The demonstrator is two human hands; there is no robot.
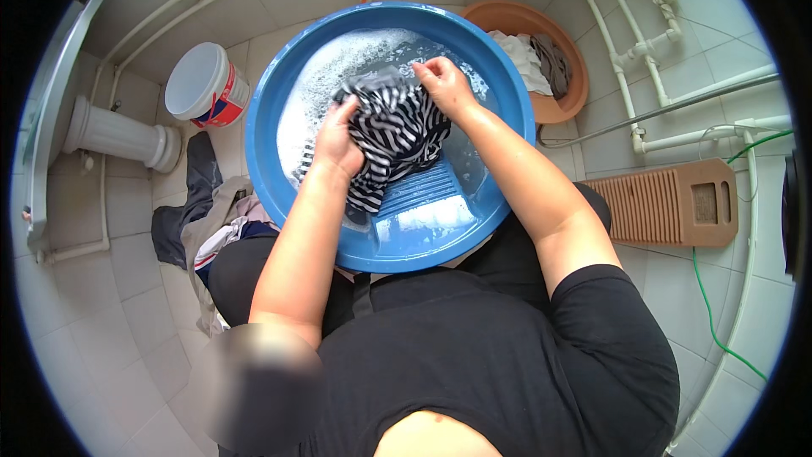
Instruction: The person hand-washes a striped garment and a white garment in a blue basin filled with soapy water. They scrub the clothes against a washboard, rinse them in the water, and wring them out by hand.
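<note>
Both hands hold a firm grip on the wet black-and-white striped cloth garment (pixel 393 140): the left hand (pixel 337 137) clutches its bunched left side, the right hand (pixel 444 85) pinches its upper edge, fingers closed. This garment lies over the ribbed blue plastic washboard (pixel 419 195) inside the round blue plastic basin (pixel 271 101), above soapy water. Just behind the basin sits a brown plastic bowl (pixel 575 76) holding more clothes. A white lidded plastic bucket (pixel 203 85) stands to the left on the tiled floor, a brown wooden washboard (pixel 668 203) to the right.
</note>
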